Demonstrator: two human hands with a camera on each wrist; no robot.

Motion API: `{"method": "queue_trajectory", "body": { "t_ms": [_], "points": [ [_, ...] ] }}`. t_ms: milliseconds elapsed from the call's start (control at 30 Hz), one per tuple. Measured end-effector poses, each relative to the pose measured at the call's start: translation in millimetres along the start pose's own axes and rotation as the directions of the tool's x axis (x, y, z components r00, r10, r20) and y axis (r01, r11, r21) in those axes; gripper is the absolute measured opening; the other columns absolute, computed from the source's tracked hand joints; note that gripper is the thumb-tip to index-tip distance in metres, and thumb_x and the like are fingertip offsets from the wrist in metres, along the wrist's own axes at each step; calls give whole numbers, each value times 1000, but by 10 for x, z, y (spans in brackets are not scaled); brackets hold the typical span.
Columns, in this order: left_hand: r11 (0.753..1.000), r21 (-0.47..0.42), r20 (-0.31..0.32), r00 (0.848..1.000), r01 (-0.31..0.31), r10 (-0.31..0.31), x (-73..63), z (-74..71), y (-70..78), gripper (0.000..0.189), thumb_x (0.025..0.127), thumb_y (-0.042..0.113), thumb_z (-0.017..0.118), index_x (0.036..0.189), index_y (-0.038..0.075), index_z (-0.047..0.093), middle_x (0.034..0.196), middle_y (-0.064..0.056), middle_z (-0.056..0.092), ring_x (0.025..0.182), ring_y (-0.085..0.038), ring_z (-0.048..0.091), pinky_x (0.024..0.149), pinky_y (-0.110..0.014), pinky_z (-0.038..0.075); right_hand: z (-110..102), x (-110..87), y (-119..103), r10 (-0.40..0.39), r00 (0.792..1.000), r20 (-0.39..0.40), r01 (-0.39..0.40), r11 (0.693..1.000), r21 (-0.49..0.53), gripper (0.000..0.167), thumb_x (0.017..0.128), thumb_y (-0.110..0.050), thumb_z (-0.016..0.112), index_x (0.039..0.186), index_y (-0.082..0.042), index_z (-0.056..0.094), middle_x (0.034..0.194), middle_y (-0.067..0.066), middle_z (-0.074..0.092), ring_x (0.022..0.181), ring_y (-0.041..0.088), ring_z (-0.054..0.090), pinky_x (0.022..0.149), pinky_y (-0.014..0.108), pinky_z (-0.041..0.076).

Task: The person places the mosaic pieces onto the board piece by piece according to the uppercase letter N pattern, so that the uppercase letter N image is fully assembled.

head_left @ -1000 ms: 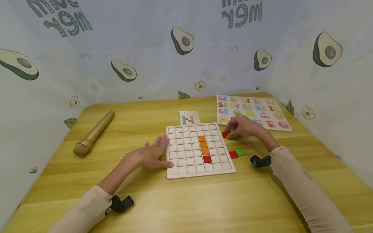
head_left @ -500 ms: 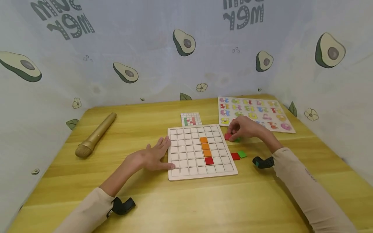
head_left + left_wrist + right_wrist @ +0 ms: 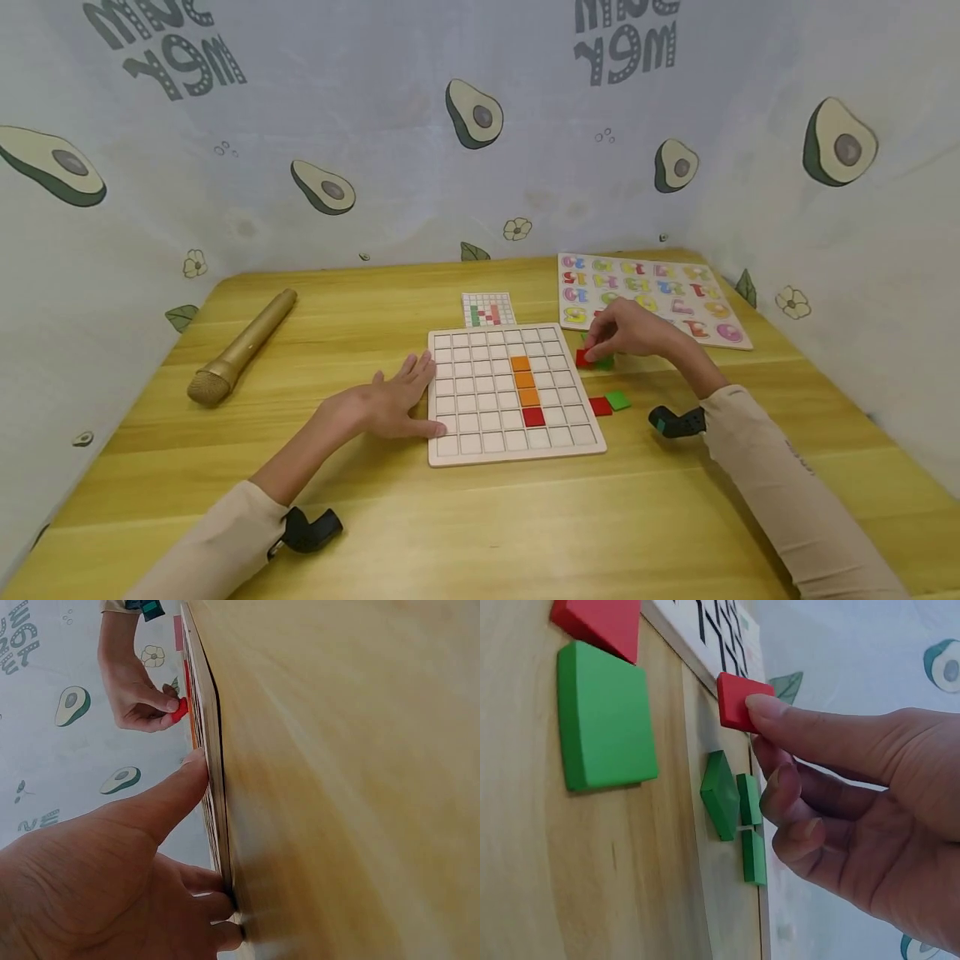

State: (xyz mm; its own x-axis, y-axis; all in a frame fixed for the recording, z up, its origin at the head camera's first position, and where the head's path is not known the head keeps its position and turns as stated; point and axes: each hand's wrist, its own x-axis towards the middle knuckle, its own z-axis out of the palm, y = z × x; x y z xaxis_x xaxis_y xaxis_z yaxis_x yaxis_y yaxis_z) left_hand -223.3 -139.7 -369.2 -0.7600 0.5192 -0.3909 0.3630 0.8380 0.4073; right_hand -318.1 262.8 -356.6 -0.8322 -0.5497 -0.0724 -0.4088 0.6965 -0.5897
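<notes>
Between thumb and fingers my right hand pinches a red square tile, held above the table just right of the white grid board. Three orange tiles and one red tile lie in one column of that board. My left hand rests against the board's left edge, fingers extended and thumb on its rim. Beneath and beside the right hand lie several green tiles. Nearer the front, a red tile touches a green tile.
A small pattern card lies behind the board. At the back right is a number puzzle board. A gold microphone lies at the left of the wooden table. Patterned cloth hangs behind and at both sides.
My right hand stays by the tiles and now has the red tile lifted in its pinch. The left hand stays on the board edge. The head view shifts slightly.
</notes>
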Motion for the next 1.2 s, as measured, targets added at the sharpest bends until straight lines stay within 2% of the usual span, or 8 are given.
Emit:
{"method": "queue_trajectory", "body": {
  "t_ms": [200, 367, 667, 867, 1033, 1200],
  "points": [
    [1000, -15, 1, 1000, -3, 3, 13, 1, 4, 104, 108, 50, 64, 172, -1, 0, 180, -18, -11, 167, -36, -9, 128, -72, 1, 40, 7, -61, -13, 1000, 14, 11, 990, 144, 11, 98, -9, 81, 97, 1, 83, 80, 9, 73, 60, 19, 53, 56, 28, 45],
    [1000, -19, 1, 1000, -18, 18, 21, -3, -2, 105, 108, 50, 64, 172, -2, 0, 180, -19, -12, 167, -37, -10, 127, -73, 0, 148, 62, -176, -45, 998, 47, 34, 975, 217, 10, 99, -7, 79, 96, 3, 83, 78, 11, 70, 57, 19, 50, 55, 28, 43],
    [1000, -16, 5, 1000, -3, 3, 19, 6, -14, 106, 107, 51, 65, 172, -1, -1, 180, -19, -12, 167, -36, -10, 127, -72, -1, 361, 190, -327, -81, 992, 97, 53, 964, 262, 9, 99, -3, 78, 97, 4, 82, 81, 15, 73, 58, 16, 49, 55, 24, 42],
    [1000, -22, 2, 1000, -7, 7, 24, 9, -21, 106, 107, 51, 65, 172, -1, -1, 180, -19, -12, 167, -37, -10, 127, -73, -1, 431, 276, -423, -100, 990, 97, 74, 968, 241, 8, 98, -4, 78, 97, 2, 83, 84, 5, 74, 67, 17, 56, 59, 24, 48],
    [1000, -22, 3, 1000, -6, 6, 33, 16, -24, 106, 107, 50, 65, 172, -1, -1, 180, -18, -12, 167, -36, -10, 127, -73, -1, 500, 309, -520, -122, 987, 108, 95, 969, 229, 8, 98, -4, 79, 93, 1, 82, 84, 3, 74, 77, 18, 61, 64, 25, 52],
    [1000, -22, 2, 1000, -4, 4, 36, 12, -28, 106, 107, 49, 65, 172, -1, -1, 180, -19, -12, 167, -37, -11, 127, -73, -1, 583, 343, -582, -111, 987, 118, 87, 977, 195, 8, 97, -7, 81, 91, -2, 82, 82, 0, 73, 79, 17, 60, 69, 25, 51]
  ]
}}
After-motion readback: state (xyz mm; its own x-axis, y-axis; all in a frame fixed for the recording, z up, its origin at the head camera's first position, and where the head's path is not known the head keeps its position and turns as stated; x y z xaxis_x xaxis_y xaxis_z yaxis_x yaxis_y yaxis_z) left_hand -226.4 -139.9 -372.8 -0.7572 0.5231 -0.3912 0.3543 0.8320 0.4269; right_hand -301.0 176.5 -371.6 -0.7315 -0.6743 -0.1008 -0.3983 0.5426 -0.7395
